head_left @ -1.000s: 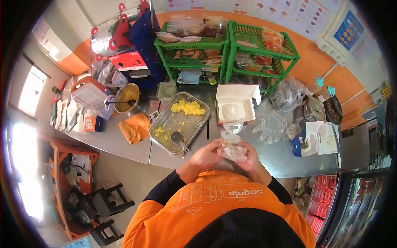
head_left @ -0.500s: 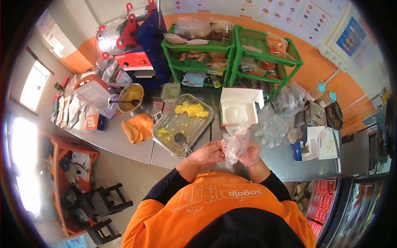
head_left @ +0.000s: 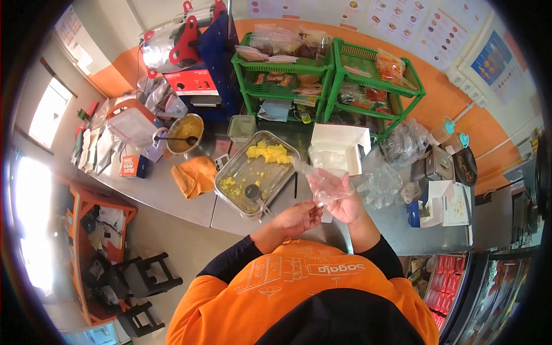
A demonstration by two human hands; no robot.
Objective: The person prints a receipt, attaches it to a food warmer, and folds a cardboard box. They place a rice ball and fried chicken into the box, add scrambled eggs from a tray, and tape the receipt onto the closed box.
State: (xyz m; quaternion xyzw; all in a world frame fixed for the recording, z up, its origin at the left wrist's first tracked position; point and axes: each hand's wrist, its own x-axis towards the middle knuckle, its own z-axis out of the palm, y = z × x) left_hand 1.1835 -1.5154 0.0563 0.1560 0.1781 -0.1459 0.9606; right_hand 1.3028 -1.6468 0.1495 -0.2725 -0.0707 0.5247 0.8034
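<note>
A thin, clear plastic glove [head_left: 307, 171] covers the fingers of my right hand [head_left: 346, 206], which is spread palm up in front of the box. My left hand [head_left: 294, 221] is closed in a pinch on the glove's edge, close to the right palm. Left of my hands lies a glass tray [head_left: 237, 173] with yellow, mashed-looking food [head_left: 269, 153] and loose crumbs. A dark scoop [head_left: 252, 192] rests in its near end. Behind my right hand stands a white box [head_left: 339, 138] with its lid up and a clear plastic lining inside.
Crumpled clear plastic [head_left: 380, 183] lies right of my hands. An orange cloth [head_left: 194, 176] and a metal pot [head_left: 185, 137] with a ladle sit left of the tray. Green racks [head_left: 284, 69] line the back. A metal container [head_left: 440, 161] and cutting board [head_left: 457, 204] are at right.
The crumpled glove has been opened out over my right hand, whose fingers are now spread. My left hand has moved slightly down and toward the right hand.
</note>
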